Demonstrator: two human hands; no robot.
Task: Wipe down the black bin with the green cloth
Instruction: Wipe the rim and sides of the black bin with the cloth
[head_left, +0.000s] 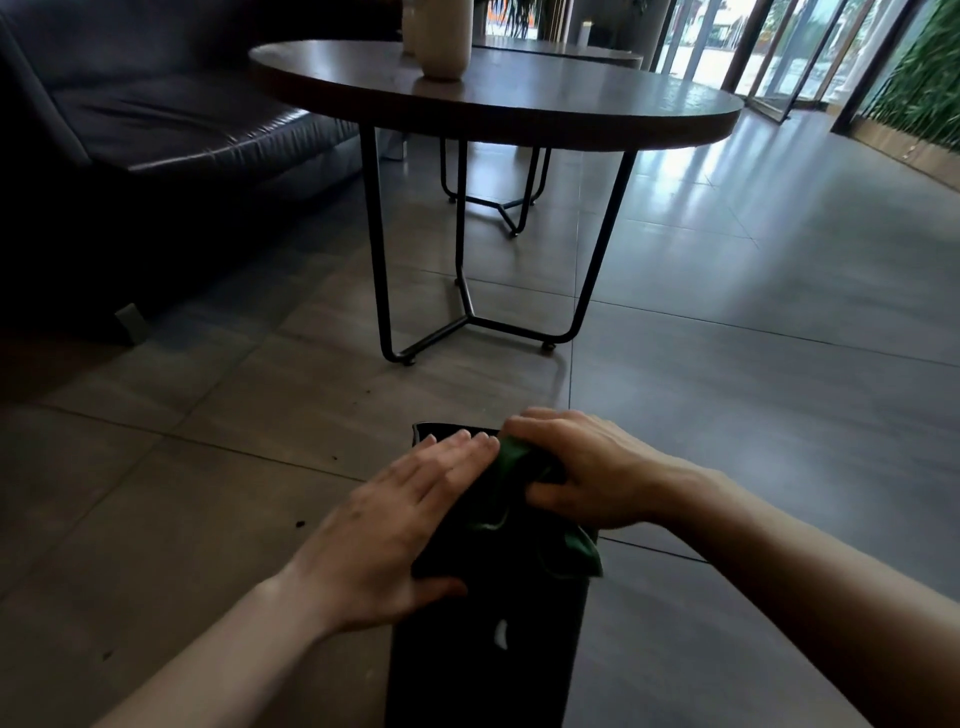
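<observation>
The black bin (483, 654) stands on the tiled floor just below me, seen from above. My left hand (395, 525) lies flat on its top, fingers together, thumb curled round the near left edge. My right hand (587, 467) is closed on a bunched green cloth (519, 467) and presses it against the right side of the bin's top. A loose corner of the cloth (579, 556) hangs over the bin's right edge. Most of the lid is hidden under the two hands.
A round wooden table (675, 124) on black metal legs (467, 312) stands on the floor ahead, with a pale vase (441, 36) on it. A dark leather sofa (156, 119) fills the left. Glass doors and a green plant wall are at the far right.
</observation>
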